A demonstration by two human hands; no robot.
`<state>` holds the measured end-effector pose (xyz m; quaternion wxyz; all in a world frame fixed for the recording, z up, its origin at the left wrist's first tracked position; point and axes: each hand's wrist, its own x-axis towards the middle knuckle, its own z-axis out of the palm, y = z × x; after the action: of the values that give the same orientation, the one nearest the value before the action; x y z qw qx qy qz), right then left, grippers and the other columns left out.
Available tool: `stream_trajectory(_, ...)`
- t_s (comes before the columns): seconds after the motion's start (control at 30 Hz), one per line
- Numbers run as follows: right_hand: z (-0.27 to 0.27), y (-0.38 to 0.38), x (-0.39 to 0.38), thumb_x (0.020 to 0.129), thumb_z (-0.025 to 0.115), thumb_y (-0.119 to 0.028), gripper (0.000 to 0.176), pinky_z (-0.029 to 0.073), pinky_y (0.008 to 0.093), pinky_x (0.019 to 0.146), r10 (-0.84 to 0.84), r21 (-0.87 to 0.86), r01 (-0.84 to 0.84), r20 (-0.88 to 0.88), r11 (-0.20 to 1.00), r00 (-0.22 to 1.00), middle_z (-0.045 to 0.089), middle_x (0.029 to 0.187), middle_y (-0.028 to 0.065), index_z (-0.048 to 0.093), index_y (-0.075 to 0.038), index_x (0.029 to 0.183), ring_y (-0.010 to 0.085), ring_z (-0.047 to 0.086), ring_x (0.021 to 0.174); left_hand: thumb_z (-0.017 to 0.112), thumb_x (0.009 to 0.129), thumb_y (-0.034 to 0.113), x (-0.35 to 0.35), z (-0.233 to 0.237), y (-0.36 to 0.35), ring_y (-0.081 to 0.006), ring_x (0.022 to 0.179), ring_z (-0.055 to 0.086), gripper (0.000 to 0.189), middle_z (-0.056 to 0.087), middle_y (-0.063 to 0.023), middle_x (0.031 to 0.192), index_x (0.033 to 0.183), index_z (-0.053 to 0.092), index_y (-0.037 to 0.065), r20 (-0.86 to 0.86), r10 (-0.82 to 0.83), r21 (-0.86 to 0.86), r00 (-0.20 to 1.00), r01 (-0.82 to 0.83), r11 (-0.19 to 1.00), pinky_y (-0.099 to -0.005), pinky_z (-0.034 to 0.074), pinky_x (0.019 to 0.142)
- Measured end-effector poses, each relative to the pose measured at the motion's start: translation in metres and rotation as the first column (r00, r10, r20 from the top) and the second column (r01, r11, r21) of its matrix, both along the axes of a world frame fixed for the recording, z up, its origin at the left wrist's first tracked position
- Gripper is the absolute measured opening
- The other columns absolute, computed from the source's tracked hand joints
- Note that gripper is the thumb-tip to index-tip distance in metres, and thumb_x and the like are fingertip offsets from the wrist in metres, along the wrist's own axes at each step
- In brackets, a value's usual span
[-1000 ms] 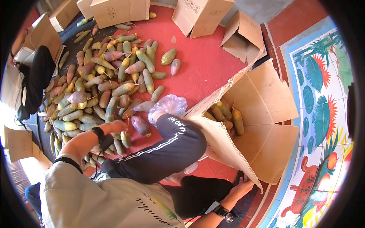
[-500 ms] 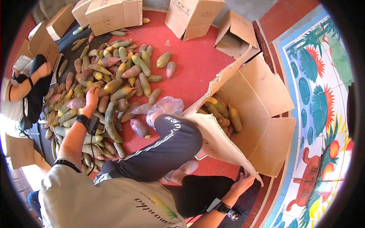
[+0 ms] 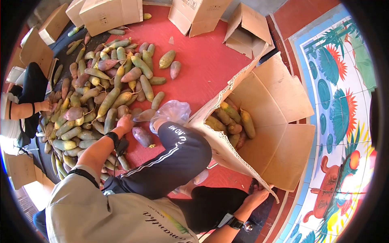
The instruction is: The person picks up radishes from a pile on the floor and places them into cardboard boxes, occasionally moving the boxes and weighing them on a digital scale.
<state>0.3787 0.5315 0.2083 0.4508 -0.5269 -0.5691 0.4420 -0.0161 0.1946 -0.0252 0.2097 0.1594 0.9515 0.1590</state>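
Green and reddish radishes [image 3: 97, 75] lie heaped on the floor in the head view. My left hand [image 3: 125, 122] is at the right side of the heap, its fingers curled over a radish [image 3: 121, 111]; the fingertips are partly hidden. At lower right, my right hand [image 3: 257, 196] grips the edge of an open cardboard box [image 3: 279, 137] tilted towards me. Several radishes [image 3: 230, 121] rest inside it. A purple radish [image 3: 142, 137] lies beside my knee, near a clear plastic bag [image 3: 172, 112] around my leg.
Another person's hand [image 3: 48, 106] touches the heap's left side. Cardboard boxes [image 3: 109, 16] stand along the back, with an open box [image 3: 249, 34] at back right. The red mat [image 3: 198, 60] lies between the heap and my box. A painted tile wall [image 3: 336, 121] rises on the right.
My left hand has moved right and towards me, from the middle of the heap to its right side. The other person's hand has lowered onto the heap. My right hand stays on the box.
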Motion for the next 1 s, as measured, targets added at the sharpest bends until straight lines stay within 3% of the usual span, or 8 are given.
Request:
stream_trajectory(0.03,0.0,-0.001,-0.001,0.092,0.032,-0.042,0.056,0.044,0.0302,0.08,0.011,0.0,-0.011,0.024,1.0,1.0,0.046,0.111,0.0149,0.037,0.006,0.12,0.0208,0.049,0.097,0.059,0.072,0.018,0.0,-0.011,0.002,-0.0331,0.11,0.043,0.045,0.047,-0.0186,0.117,0.112,0.048,0.003,0.202,0.093,-0.054,0.975,-0.084,0.995,-0.0377,0.037,0.091)
stream_trajectory(0.13,-0.007,0.001,-0.007,0.09,0.035,-0.047,0.048,0.036,0.0215,0.06,-0.125,0.063,0.126,-0.018,0.99,0.992,0.055,0.085,0.0016,0.052,-0.004,0.102,0.0076,0.047,0.07,0.054,0.073,0.018,0.004,-0.028,0.004,-0.0337,0.112,0.042,0.041,0.046,-0.0204,0.117,0.109,0.047,0.001,0.219,0.029,-0.081,0.975,-0.011,0.997,-0.0367,0.036,0.093)
stream_trajectory(0.37,-0.011,0.004,0.0,0.09,0.033,-0.047,0.048,0.036,0.0224,0.058,-0.129,0.163,0.113,0.09,0.98,0.988,0.053,0.075,0.0019,0.054,-0.004,0.091,0.0098,0.045,0.065,0.054,0.073,0.02,-0.013,-0.064,0.013,-0.0335,0.102,0.051,0.041,0.054,-0.0198,0.108,0.109,0.05,0.0,0.314,0.197,-0.163,0.929,-0.152,0.975,-0.0357,0.043,0.086)
stream_trajectory(0.47,-0.014,0.008,0.015,0.092,0.03,-0.035,0.056,0.029,0.0356,0.096,-0.031,0.061,0.015,0.271,0.998,0.962,0.036,0.125,0.0193,0.026,0.007,0.128,0.0258,0.038,0.112,0.054,0.073,0.019,-0.023,-0.097,0.011,-0.0317,0.1,0.053,0.038,0.057,-0.0184,0.105,0.107,0.053,0.002,0.528,0.086,-0.26,0.845,0.064,0.964,-0.0351,0.046,0.081)
stream_trajectory(0.63,-0.017,0.011,0.016,0.092,0.032,-0.033,0.053,0.031,0.0359,0.093,-0.001,0.032,-0.004,0.156,0.999,0.988,0.04,0.122,0.021,0.031,0.009,0.125,0.027,0.041,0.108,0.061,0.073,0.036,0.011,-0.008,0.042,-0.0285,0.097,0.057,0.049,0.056,-0.0163,0.109,0.109,0.053,0.004,0.392,0.208,-0.076,0.896,-0.194,0.978,-0.0342,0.048,0.078)
stream_trajectory(0.77,-0.019,0.011,0.015,0.092,0.031,-0.033,0.053,0.032,0.0357,0.092,-0.005,0.091,-0.016,0.225,0.996,0.974,0.042,0.12,0.0205,0.033,0.009,0.124,0.0265,0.043,0.106,0.065,0.07,0.04,0.018,-0.042,0.04,-0.029,0.094,0.057,0.056,0.056,-0.016,0.108,0.11,0.053,0.004,0.217,0.357,-0.179,0.909,-0.322,0.93,-0.0352,0.048,0.08)
stream_trajectory(0.87,-0.015,0.007,0.0,0.09,0.034,-0.046,0.045,0.035,0.0213,0.056,-0.139,0.217,0.103,0.155,0.971,0.978,0.048,0.071,0.0009,0.052,-0.005,0.087,0.0091,0.043,0.063,0.066,0.069,0.039,0.017,-0.032,0.035,-0.0289,0.104,0.052,0.056,0.051,-0.0156,0.115,0.11,0.053,0.003,0.395,0.343,-0.301,0.853,-0.232,0.925,-0.0361,0.044,0.086)
stream_trajectory(1.0,-0.015,0.006,-0.001,0.091,0.033,-0.046,0.046,0.036,0.0213,0.056,-0.12,0.203,0.096,0.108,0.974,0.987,0.05,0.073,0.0018,0.053,-0.004,0.088,0.0093,0.043,0.063,0.068,0.067,0.035,0.024,-0.033,0.031,-0.027,0.115,0.04,0.054,0.044,-0.0125,0.121,0.109,0.054,0.005,0.272,0.183,-0.373,0.945,-0.072,0.925,-0.0344,0.039,0.091)
